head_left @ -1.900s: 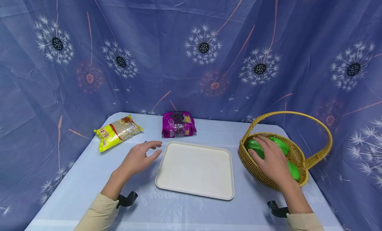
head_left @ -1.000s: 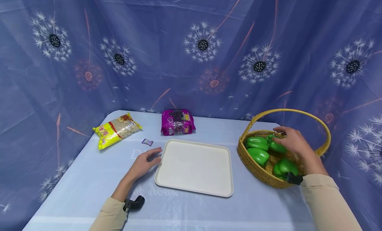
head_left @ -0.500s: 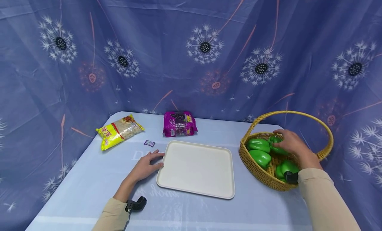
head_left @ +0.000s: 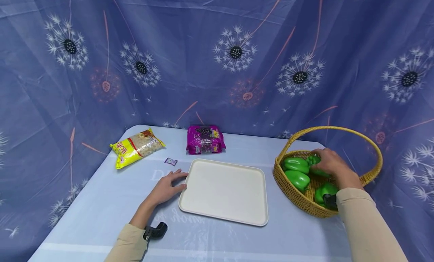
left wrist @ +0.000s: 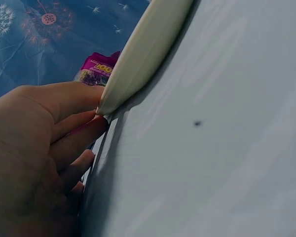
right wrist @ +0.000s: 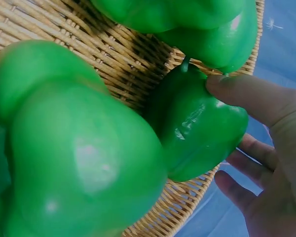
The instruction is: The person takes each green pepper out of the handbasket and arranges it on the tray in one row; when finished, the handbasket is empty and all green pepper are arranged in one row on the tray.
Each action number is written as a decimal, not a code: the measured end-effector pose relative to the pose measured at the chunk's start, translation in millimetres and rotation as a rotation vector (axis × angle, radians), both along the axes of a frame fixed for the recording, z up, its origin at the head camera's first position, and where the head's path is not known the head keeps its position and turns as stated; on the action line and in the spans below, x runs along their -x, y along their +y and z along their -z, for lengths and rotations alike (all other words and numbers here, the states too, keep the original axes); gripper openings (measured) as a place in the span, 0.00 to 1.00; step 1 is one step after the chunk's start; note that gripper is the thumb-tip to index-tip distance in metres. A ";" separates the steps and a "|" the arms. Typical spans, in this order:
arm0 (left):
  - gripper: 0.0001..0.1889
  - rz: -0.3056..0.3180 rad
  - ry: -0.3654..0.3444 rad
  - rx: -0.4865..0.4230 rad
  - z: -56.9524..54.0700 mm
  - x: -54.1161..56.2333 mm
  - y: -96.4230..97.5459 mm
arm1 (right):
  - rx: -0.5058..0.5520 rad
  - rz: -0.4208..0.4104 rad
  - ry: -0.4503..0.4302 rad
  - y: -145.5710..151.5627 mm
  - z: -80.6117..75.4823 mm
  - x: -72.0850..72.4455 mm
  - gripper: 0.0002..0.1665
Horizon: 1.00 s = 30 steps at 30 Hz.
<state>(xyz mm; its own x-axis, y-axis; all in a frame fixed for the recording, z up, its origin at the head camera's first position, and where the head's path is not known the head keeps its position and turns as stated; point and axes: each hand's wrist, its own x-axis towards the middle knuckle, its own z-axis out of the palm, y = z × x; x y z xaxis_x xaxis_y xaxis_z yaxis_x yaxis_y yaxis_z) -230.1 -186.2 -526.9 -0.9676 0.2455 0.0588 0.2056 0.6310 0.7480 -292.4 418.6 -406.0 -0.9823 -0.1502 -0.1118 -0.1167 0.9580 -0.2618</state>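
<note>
While the right hand (head_left: 332, 166) reaches over the rim of the one wicker basket (head_left: 291, 188), its thumb lies on one green pepper (right wrist: 200, 128) and its other fingers curl behind that pepper's far side, pinching it where it lies inside the basket by the far rim. Four peppers are in the basket altogether: this one, two more (head_left: 295, 165) (head_left: 297, 180) along the rim nearer the tray, and one (head_left: 324, 192) by the near rim, partly behind the right wrist's camera (head_left: 329, 200). One arched handle (head_left: 330, 128) rises over them.

The left hand (head_left: 166, 187) has its thumb and forefinger spread slightly apart, their tips touching the left edge of the one pale tray (head_left: 223, 192), which lies flat mid-surface.

Three packaged things lie on the table (head_left: 129, 190): one yellow bag (head_left: 137, 148) at the far left corner, one purple bag (head_left: 205, 139) by the far edge, and one small wrapped sweet (head_left: 171, 161) between the yellow bag and the tray's far left corner. One blue dandelion-print cloth (head_left: 190, 66) hangs behind the far edge.
</note>
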 end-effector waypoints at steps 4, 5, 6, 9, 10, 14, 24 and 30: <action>0.24 -0.006 -0.007 -0.001 -0.6 -0.5 1.1 | -0.033 -0.007 0.011 0.9 1.9 -1.5 0.42; 0.24 -0.006 -0.008 0.000 -0.7 -0.5 1.4 | -0.038 -0.007 0.009 1.2 2.5 -2.1 0.42; 0.24 -0.006 -0.008 0.001 -0.8 -0.6 1.7 | -0.041 -0.006 0.004 2.0 3.3 -2.3 0.42; 0.24 -0.011 -0.018 0.002 -1.2 -0.6 2.6 | -0.025 0.007 -0.014 4.0 4.8 -3.5 0.43; 0.24 -0.009 -0.019 0.002 -1.5 -0.8 2.9 | -0.020 0.011 -0.017 4.5 4.8 -4.2 0.44; 0.24 -0.007 -0.015 -0.004 -2.6 -1.7 3.0 | -0.005 0.016 -0.013 7.9 5.0 -6.0 0.46; 0.24 -0.004 -0.003 -0.011 -4.1 -3.2 3.5 | 0.075 0.030 0.009 12.9 -1.1 -13.5 0.48; 0.24 -0.001 0.015 0.006 -1.6 -3.9 2.9 | 0.131 0.072 -0.001 15.7 -4.2 -20.9 0.49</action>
<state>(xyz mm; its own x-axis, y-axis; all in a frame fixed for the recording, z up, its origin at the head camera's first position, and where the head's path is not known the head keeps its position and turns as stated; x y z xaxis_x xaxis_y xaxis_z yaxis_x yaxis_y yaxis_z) -226.2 -183.3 -525.3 -0.9668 0.2453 0.0714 0.2160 0.6357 0.7411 -271.5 434.3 -401.8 -0.9910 -0.0926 -0.0963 -0.0486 0.9214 -0.3855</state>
